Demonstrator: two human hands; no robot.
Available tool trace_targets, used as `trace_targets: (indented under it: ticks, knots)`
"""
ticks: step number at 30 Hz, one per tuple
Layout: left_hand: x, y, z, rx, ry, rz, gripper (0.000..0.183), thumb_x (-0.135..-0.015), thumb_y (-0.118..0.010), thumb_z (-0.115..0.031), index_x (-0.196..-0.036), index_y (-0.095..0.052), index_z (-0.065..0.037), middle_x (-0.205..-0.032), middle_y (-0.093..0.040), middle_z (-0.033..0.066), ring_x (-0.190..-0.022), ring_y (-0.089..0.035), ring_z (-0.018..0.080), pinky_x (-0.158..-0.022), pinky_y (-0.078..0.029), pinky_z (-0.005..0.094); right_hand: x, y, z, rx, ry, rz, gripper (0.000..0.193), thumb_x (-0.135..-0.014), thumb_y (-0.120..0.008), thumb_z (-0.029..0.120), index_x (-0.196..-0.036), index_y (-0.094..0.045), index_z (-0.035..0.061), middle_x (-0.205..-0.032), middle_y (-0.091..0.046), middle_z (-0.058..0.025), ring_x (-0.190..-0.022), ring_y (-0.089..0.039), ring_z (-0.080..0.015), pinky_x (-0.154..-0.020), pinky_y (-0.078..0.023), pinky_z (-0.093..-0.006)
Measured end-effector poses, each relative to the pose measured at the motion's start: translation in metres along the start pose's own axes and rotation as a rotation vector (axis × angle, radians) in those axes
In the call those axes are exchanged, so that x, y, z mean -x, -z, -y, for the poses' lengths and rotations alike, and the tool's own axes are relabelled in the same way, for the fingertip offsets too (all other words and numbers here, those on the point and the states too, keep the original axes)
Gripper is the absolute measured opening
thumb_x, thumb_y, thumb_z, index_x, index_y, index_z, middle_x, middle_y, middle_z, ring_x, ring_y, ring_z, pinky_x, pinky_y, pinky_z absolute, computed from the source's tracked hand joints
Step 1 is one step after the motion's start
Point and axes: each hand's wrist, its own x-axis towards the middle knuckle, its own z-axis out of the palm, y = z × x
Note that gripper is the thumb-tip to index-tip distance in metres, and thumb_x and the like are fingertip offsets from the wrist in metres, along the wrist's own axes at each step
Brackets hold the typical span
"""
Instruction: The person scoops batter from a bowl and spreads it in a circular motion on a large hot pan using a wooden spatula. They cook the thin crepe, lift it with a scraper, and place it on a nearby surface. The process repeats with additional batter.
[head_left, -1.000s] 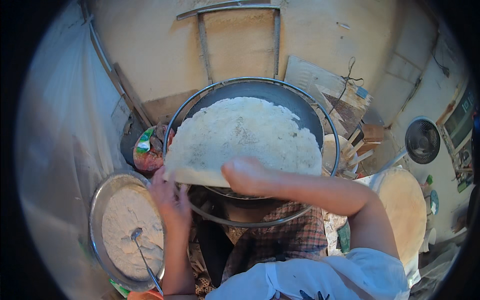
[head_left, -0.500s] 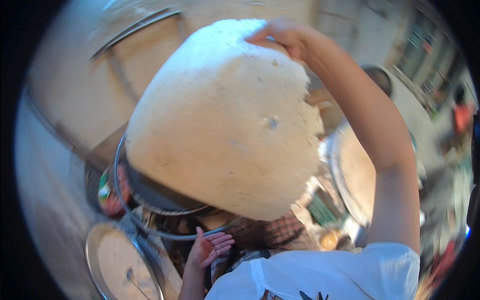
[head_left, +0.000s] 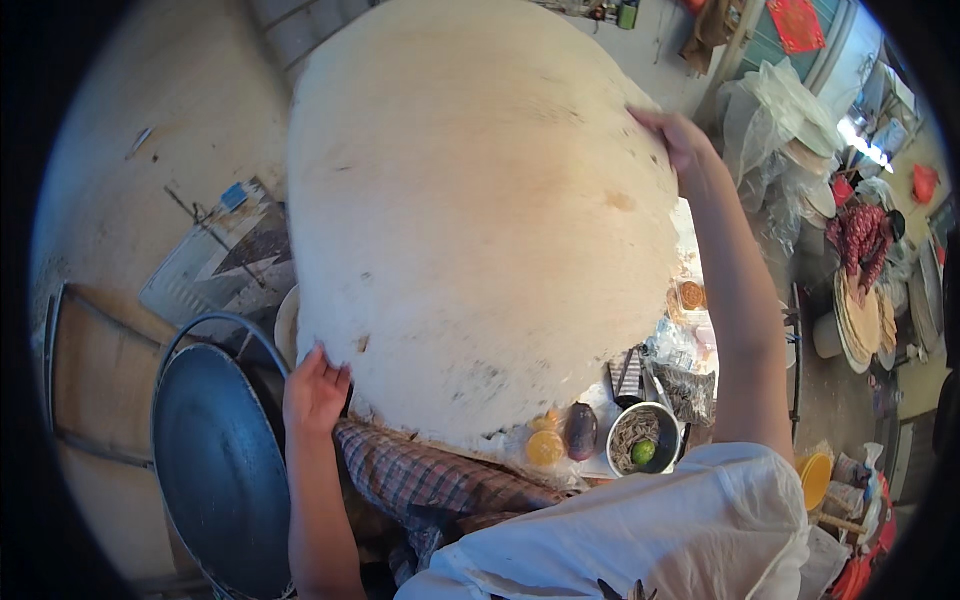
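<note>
Close in, a pale-rimmed bowl holds greyish strips and a green round fruit; a dark pan sits at left. The left hand, grip loosely open, is at the large flatbread's lower-left edge, contact unclear; the right hand pinches its right edge, over the table. Farther off, a person touches flat rounds.

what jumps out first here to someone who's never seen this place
Most likely the huge pale, thin sheet filling the upper middle, with the right hand at its right edge and the left hand by its lower left edge. Next, the round black pan at lower left, and at far right a co-worker in a red patterned top bending over round, flat pale pieces.
</note>
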Motion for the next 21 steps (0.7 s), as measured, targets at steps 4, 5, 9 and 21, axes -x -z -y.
trace_targets:
  ticks: [4,5,9,21]
  knots:
    - [-0.108,-0.049,0.033,-0.098,0.05,0.055,0.03,-0.089,-0.059,-0.013,-0.117,-0.054,-0.005,-0.117,-0.06,0.0079,-0.109,-0.056,0.0245,-0.091,-0.047,0.0404,-0.006,0.13,-0.076,-0.107,-0.009,-0.135,0.036,-0.09,-0.06,0.016,-0.118,-0.053,-0.0066,-0.107,-0.065,-0.0174,-0.092,-0.067,-0.0233,-0.083,-0.055,-0.0354]
    - [-0.118,-0.062,0.042,-0.096,0.024,0.092,0.031,-0.089,-0.059,-0.014,-0.119,-0.053,-0.004,-0.121,-0.059,0.0095,-0.112,-0.055,0.0259,-0.093,-0.046,0.0413,-0.007,0.148,-0.098,-0.135,-0.006,-0.17,0.038,-0.091,-0.059,0.016,-0.121,-0.052,-0.0064,-0.11,-0.064,-0.0177,-0.096,-0.066,-0.0241,-0.087,-0.053,-0.0364]
    - [-0.143,-0.033,0.073,-0.174,0.076,0.067,0.05,-0.096,-0.045,-0.021,-0.139,-0.032,0.001,-0.142,-0.039,0.0173,-0.132,-0.037,0.0316,-0.107,-0.032,0.0441,-0.018,0.185,-0.18,-0.175,-0.017,-0.339,0.043,-0.092,-0.056,0.016,-0.128,-0.046,-0.0043,-0.119,-0.06,-0.0165,-0.106,-0.061,-0.0255,-0.095,-0.048,-0.0386]
    - [-0.03,-0.043,0.066,-0.465,0.212,-0.043,0.036,-0.092,-0.056,-0.017,-0.123,-0.053,0.0,-0.111,-0.063,0.0159,-0.098,-0.064,0.0276,-0.085,-0.05,0.036,-0.058,0.252,-0.318,0.053,-0.019,-0.749,0.033,-0.077,-0.071,0.003,-0.104,-0.058,-0.0109,-0.099,-0.063,-0.0154,-0.083,-0.063,-0.025,-0.074,-0.052,-0.0357]
